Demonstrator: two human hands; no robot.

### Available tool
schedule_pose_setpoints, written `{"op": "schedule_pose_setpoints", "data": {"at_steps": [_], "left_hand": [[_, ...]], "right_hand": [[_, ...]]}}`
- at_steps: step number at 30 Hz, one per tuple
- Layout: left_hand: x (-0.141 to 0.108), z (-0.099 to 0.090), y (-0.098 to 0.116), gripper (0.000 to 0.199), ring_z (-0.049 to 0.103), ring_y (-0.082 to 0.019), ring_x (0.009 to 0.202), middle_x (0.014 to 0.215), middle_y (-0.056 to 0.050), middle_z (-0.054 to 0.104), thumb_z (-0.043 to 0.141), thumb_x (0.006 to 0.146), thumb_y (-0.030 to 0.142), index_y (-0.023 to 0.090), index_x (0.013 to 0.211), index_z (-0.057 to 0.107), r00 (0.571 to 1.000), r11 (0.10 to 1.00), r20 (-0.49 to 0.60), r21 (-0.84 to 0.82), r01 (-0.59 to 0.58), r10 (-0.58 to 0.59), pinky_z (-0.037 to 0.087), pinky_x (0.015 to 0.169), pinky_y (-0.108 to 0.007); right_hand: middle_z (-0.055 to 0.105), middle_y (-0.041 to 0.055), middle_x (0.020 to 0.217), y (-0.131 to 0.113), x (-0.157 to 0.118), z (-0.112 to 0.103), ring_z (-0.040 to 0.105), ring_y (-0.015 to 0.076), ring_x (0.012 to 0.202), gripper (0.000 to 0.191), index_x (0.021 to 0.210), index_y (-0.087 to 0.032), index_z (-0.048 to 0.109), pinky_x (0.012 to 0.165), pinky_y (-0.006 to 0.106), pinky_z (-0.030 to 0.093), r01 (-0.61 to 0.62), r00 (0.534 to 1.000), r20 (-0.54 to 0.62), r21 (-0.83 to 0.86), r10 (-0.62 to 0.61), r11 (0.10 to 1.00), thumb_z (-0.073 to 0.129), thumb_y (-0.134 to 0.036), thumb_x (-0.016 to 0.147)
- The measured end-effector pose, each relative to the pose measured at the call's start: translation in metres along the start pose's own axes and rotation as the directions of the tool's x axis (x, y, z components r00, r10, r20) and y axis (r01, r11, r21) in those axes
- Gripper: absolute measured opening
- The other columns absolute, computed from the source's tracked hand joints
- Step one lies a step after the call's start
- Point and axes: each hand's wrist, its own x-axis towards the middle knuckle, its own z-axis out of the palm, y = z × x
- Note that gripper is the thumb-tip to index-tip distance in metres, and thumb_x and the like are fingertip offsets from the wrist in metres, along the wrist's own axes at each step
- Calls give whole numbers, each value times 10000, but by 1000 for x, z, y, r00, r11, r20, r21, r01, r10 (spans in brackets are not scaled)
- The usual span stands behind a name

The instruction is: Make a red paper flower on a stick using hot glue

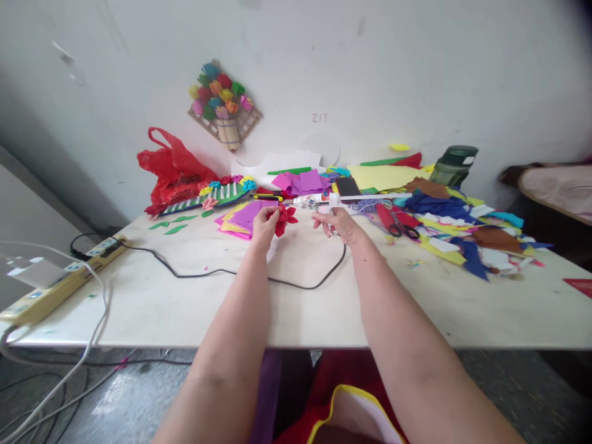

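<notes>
Between the fingertips of my left hand (264,227) is a red paper flower (286,220), its pointed petals facing right. My right hand (340,225) is closed around a white corded tool that looks like a glue gun (334,201), mostly hidden by the fingers. A black cord (300,287) runs from below that hand across the table to the left. The flower and the glue gun are a short gap apart. Behind my left hand lies a stack of purple, yellow and pink sheets (240,217).
A yellow power strip (60,280) lies at the left edge. Green paper leaves (176,229) and a red plastic bag (173,163) are at the back left. Scissors (402,228), colourful scraps (481,237) and a dark green bottle (456,165) occupy the right. A flower decoration (226,102) hangs on the wall.
</notes>
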Motion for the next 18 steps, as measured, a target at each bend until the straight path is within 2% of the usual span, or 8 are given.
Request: {"op": "schedule_pose_setpoints", "data": {"at_steps": [7,13,18], "left_hand": [[-5,2,8,245,596,-129,452,579,-11,658,745,772,307,144,847,578,999,999,-13,41,31,-31,510,479,-251],[-10,3,15,208,588,-134,441,559,-4,647,728,784,273,141,848,580,999,996,-1,75,43,-44,501,478,-256],[-10,5,16,236,578,-121,422,534,15,628,752,766,297,150,832,578,999,995,-3,86,44,-44,488,461,-233]], "right_hand": [[644,20,545,-5,-1,5,383,47,334,432,604,-144,608,346,229,297,-22,999,23,-104,24,994,818,-522,599],[535,-23,422,-11,-2,9,367,52,323,430,557,-149,587,358,225,307,-55,998,4,-214,57,975,813,-504,643],[576,-9,491,-8,1,9,376,54,340,384,604,-142,608,355,226,316,-48,999,-14,-269,46,962,807,-464,667]]}}
